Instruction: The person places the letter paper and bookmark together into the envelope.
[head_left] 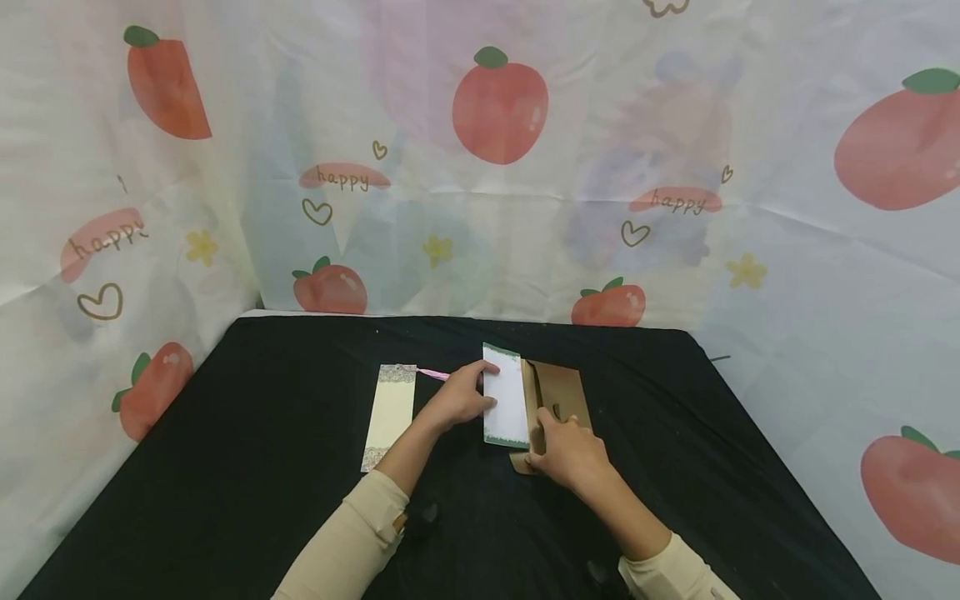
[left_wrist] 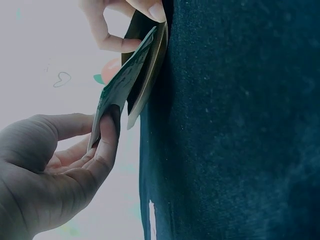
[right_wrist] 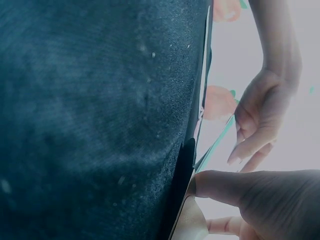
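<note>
A white card with green patterned ends point(head_left: 506, 404) is pinched along its left edge between the thumb and fingers of my left hand point(head_left: 459, 398). Its right edge meets the mouth of a brown paper envelope point(head_left: 566, 385), which my right hand point(head_left: 572, 452) grips near the lower left of its opening. In the left wrist view the card point(left_wrist: 125, 80) slants off the table, its far end inside the parted sides of the envelope point(left_wrist: 159, 55). From the right wrist, my right thumb point(right_wrist: 220, 186) shows pressed at the envelope's edge.
To the left on the black-covered table point(head_left: 262, 433) lies a cream card with lace-patterned ends point(head_left: 394, 410). A pink ribbon point(head_left: 432, 374) runs from its top toward my left hand. A fruit-printed cloth point(head_left: 420, 100) hangs behind and at both sides.
</note>
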